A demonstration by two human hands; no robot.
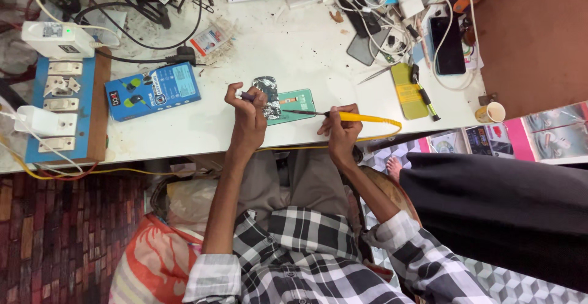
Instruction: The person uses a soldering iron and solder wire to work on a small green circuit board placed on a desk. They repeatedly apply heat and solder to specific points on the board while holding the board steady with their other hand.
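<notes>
An opened green phone [293, 105] lies on the white worktable [294, 47], with a silvery foil-covered part [267, 88] at its left end. My left hand [247, 113] grips a thin dark tool [245, 96] and rests right beside the foil part. My right hand [340, 126] holds a yellow-handled soldering iron [361, 118], whose thin dark tip reaches left over the green phone. A yellow cord runs from the iron's handle toward the table's front edge.
A blue boxed device [153, 90] lies left of the phone. A switchboard with plugged adapters [58, 105] sits at the far left. Phones, cables, tweezers, a yellow phone cover [409, 91] and a small cup [491, 112] crowd the back right. Another person's dark garment [502, 206] is at right.
</notes>
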